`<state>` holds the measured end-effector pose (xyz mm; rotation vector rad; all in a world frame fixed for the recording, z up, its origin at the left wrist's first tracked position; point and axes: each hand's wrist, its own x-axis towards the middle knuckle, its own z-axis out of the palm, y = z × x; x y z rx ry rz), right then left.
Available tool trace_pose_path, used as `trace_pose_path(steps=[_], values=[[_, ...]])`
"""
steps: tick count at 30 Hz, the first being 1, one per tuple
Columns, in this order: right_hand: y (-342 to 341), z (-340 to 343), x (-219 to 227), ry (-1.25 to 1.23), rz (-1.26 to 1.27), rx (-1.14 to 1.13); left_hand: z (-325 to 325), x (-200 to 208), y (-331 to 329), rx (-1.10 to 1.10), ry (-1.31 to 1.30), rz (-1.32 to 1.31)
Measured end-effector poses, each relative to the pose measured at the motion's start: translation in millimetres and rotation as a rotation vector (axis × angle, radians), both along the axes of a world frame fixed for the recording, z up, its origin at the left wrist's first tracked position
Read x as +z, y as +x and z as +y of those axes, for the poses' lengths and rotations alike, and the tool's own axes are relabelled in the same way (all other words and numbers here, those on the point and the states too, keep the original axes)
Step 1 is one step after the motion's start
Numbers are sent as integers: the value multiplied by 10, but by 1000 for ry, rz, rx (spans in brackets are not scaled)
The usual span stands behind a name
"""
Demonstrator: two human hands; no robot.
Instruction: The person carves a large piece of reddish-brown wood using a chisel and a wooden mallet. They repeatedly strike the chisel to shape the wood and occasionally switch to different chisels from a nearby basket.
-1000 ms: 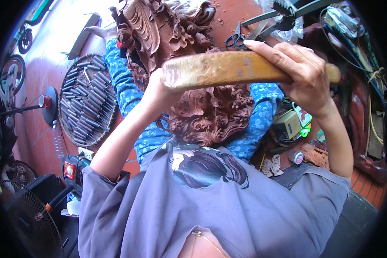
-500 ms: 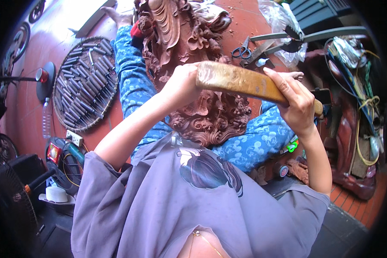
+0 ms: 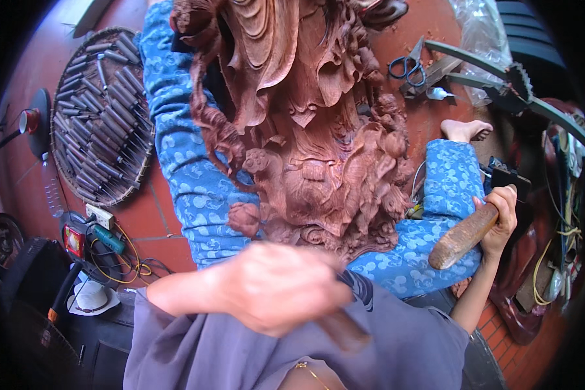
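A reddish-brown wood carving (image 3: 312, 175), with folds and curling forms, lies between my outstretched legs. In front of my chest, over the near end of the carving, my left hand (image 3: 273, 286) is closed and smeared by motion. A brown wooden tool handle (image 3: 344, 330) sticks out from its lower right side; I cannot make out the tool's working end. Off to the right, my right hand (image 3: 502, 218) grips a thick, rounded wooden mallet (image 3: 465, 237) above my bent leg. The mallet's blunt end points toward the carving, apart from it.
A round woven basket (image 3: 64, 159) at the left holds several wooden-handled chisels. Blue-handled scissors (image 3: 407, 70), a small white bottle (image 3: 439, 93) and large metal tongs (image 3: 481, 81) lie far right. A power strip (image 3: 100, 216) with cables is near left.
The mallet, raised across my view between both hands before, is now lower at the right in my right hand. My left hand has come down toward my chest with a wooden-handled tool.
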<state>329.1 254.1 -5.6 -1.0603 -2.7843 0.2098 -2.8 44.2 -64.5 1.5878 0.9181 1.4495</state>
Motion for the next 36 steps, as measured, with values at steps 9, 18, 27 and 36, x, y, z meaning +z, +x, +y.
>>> trace_pose_path(steps=[9, 18, 27, 36], values=[[-85, 143, -149, -36, -38, 30, 440, -72, 736, -222, 155, -16], [-256, 266, -251, -70, -40, -3, 478, -65, 434, -292, -368, -259], [-274, 265, -224, -122, -52, 79, 234, -100, -225, 357, -599, -761], [-270, 274, -256, -118, -87, 110, 212, -354, 61, 397, -641, -506]])
